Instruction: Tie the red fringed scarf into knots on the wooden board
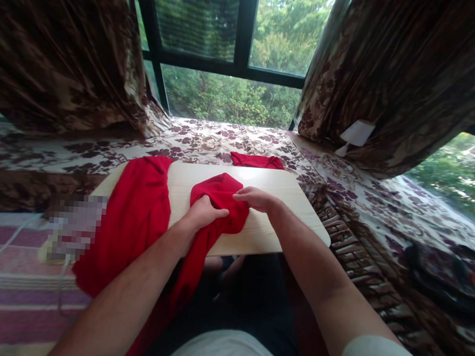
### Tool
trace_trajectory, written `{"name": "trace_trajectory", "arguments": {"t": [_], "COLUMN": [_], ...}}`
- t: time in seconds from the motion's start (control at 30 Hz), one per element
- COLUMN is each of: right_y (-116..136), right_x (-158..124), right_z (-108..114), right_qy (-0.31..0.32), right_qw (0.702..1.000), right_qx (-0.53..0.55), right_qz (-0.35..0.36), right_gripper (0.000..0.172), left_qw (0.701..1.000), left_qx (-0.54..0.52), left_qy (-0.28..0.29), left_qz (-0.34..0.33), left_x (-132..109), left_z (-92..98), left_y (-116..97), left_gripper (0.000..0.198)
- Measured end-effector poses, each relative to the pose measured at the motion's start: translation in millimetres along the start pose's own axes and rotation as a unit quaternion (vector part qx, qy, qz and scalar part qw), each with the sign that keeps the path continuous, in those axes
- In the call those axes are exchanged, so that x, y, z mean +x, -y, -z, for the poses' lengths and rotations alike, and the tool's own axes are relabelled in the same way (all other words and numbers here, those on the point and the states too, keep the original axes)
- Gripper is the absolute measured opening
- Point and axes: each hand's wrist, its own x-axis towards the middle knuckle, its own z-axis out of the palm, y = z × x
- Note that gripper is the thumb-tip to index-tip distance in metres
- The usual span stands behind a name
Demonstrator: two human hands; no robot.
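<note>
A piece of red cloth [220, 185] lies bunched on the pale wooden table [265, 239], its long tail hanging over the front edge toward my lap. My left hand [207, 214] grips its near left part, thumb on top and the other fingers partly hidden by the fabric. At the cloth's right side my right hand [254, 197] pinches the edge between thumb and fingers. Left of my left hand, a larger red cloth [145, 193] is draped over the table's left end and hangs down. Whether the two red pieces join out of sight, I cannot tell.
Behind the table, another folded red cloth [257, 161] rests on the flower-patterned window seat [199, 143]. A small white lamp [356, 133] stands at the back right. A dark bag [446, 274] lies far right. Striped bedding [5, 292] spreads at the left.
</note>
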Motion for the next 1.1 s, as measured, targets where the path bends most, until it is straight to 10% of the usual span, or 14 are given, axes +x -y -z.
{"name": "trace_trajectory", "arguments": {"t": [0.4,0.57,0.7,0.77,0.93,1.1], "right_y": [5.6,1.0,0.9,3.9,13.8,13.1], "right_x": [8.9,15.0,14.8,16.0,31.6,54.3], "right_z": [-6.3,2.6,9.1,8.1,-4.5,-12.4], "right_qy": [-0.065,-0.124,-0.135,-0.159,-0.283,-0.298], "right_qw": [0.989,0.984,0.911,0.877,0.817,0.870], "right_qx": [0.092,-0.112,-0.389,-0.452,-0.475,-0.383], "right_qz": [0.096,0.067,0.025,0.046,0.165,0.086], "right_gripper": [0.023,0.019,0.017,0.011,0.013,0.024], "left_qw": [0.917,0.946,0.965,0.979,0.957,0.978], "left_qx": [-0.386,-0.263,-0.086,-0.013,0.194,0.165], "left_qy": [0.085,0.188,0.249,0.204,-0.208,-0.107], "left_qz": [0.057,0.017,-0.012,-0.015,-0.056,0.068], "left_x": [-10.7,-20.8,-29.4,-25.0,22.4,71.8], "left_z": [19.3,30.2,40.7,46.7,55.9,51.3], "left_y": [-20.5,-9.8,-6.3,-7.4,-1.9,17.5], "left_gripper": [0.069,0.060,0.057,0.039,0.030,0.034]}}
